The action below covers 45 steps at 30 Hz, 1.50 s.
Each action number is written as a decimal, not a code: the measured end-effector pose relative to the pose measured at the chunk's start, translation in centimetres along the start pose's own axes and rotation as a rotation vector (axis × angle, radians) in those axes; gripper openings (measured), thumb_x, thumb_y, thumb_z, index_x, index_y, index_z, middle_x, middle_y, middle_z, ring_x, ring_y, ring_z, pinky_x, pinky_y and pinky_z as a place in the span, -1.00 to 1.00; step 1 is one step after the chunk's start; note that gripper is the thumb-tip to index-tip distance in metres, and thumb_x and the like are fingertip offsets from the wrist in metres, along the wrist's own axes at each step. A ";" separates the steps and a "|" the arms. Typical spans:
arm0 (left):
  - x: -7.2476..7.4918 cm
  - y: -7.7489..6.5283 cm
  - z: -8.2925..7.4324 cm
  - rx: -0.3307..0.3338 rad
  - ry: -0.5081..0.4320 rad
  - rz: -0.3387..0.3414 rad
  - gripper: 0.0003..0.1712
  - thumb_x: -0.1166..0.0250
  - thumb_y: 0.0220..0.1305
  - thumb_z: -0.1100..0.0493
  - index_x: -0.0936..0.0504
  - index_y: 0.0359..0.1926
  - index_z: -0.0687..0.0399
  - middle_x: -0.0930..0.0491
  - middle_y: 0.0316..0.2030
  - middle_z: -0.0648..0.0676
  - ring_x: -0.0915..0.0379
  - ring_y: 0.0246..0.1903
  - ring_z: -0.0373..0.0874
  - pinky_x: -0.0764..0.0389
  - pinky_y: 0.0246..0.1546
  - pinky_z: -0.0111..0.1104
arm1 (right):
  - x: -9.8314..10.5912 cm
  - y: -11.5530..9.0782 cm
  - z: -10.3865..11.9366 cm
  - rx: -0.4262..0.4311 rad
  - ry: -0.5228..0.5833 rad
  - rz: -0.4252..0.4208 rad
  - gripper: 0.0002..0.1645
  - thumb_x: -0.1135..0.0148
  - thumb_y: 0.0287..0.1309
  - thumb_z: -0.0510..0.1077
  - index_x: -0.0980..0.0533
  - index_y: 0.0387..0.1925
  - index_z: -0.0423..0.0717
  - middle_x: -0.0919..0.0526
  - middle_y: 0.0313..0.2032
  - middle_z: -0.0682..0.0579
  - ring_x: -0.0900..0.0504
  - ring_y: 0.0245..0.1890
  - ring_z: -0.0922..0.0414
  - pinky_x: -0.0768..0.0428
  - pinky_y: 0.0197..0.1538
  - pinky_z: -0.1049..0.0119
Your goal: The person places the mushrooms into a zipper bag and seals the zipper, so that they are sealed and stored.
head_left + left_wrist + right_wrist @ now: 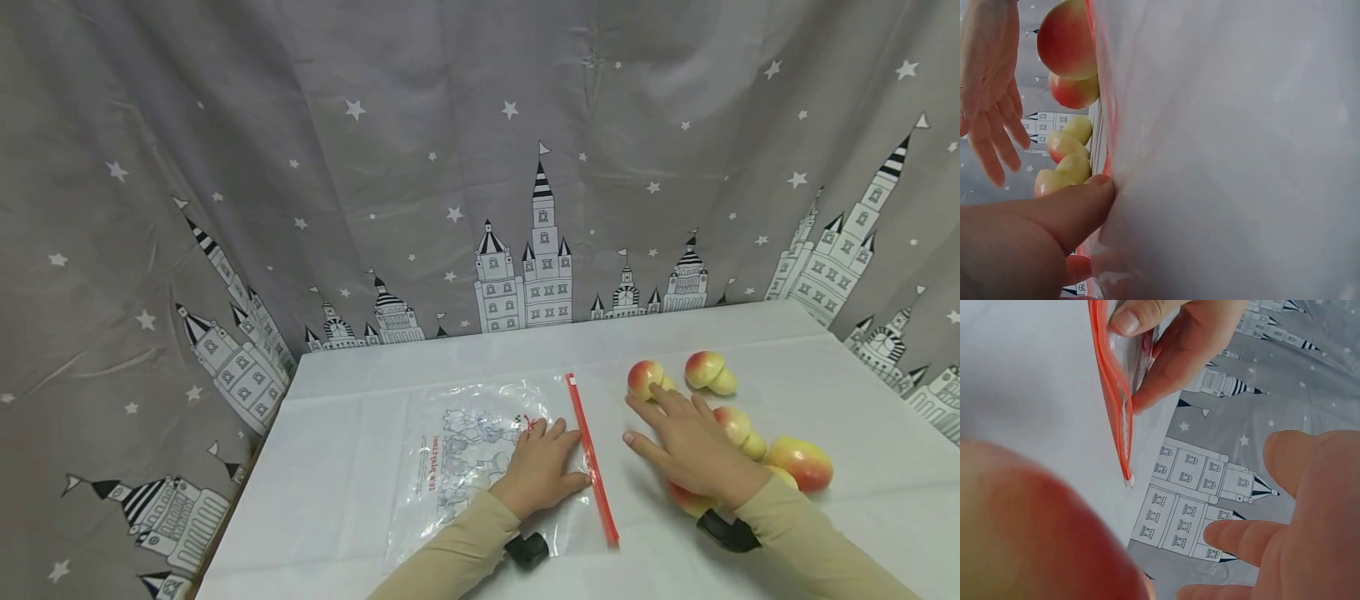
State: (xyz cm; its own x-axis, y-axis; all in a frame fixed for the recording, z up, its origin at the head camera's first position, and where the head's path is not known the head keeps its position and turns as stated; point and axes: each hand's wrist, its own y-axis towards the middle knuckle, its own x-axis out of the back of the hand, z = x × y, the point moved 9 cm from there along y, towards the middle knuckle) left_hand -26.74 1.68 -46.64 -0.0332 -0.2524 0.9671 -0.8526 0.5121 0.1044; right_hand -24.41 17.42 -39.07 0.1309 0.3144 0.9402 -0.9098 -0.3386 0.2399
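A clear printed zip bag (468,442) lies flat on the table, its red zip strip (597,492) toward the right. My left hand (542,468) is at that edge, and its thumb (1085,203) and fingers pinch the plastic beside the strip. The mouth of the bag (1113,394) bows apart slightly in the right wrist view. My right hand (693,446) hovers with fingers spread over several yellow-and-red, fruit-like pieces (735,427), partly hiding some. Nothing is in its grasp. One smooth piece (1041,531) looms close in the right wrist view.
Two lobed pieces, one of them (708,372) at the far right, lie beyond my right hand. A larger rounded one (801,463) lies near the right forearm. The white table (337,467) ends at a grey curtain (420,133) printed with castles and stars.
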 end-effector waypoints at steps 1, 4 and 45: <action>0.0 0.0 0.0 0.003 -0.003 0.001 -0.25 -0.41 0.16 -0.23 -0.53 0.33 -0.09 -0.56 0.29 0.11 -0.41 0.33 0.19 -0.46 0.28 0.07 | -0.1 0.0 0.1 0.002 -0.001 0.003 -0.32 -0.16 0.38 0.18 -0.48 0.35 -0.13 -0.48 0.33 -0.35 -0.43 0.36 -0.31 -0.23 0.33 -0.51; 0.1 0.0 0.1 0.008 -0.014 0.005 -0.27 -0.41 0.17 -0.21 -0.53 0.32 -0.07 -0.56 0.31 0.12 -0.41 0.34 0.21 -0.45 0.30 0.08 | -0.3 0.1 0.4 0.005 0.005 0.009 -0.32 -0.15 0.38 0.19 -0.48 0.35 -0.11 -0.48 0.34 -0.32 -0.43 0.36 -0.28 -0.23 0.33 -0.51; 1.1 -0.3 0.3 -0.026 -0.050 -0.100 -0.57 -0.29 0.30 0.08 -0.61 0.17 0.06 -0.65 0.19 0.13 -0.51 0.26 0.18 -0.50 0.29 0.02 | -6.4 0.6 4.2 0.086 -0.066 0.158 -0.49 -0.21 0.34 -0.07 -0.52 0.25 -0.18 -0.65 0.09 -0.22 -0.61 0.13 -0.24 -0.36 0.30 -0.41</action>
State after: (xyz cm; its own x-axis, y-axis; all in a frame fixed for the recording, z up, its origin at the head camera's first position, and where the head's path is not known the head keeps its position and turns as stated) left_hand -26.67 0.98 -45.72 0.0252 -0.3434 0.9388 -0.8392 0.5031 0.2066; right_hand -24.12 11.54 -43.94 0.0172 0.1934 0.9810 -0.8847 -0.4541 0.1051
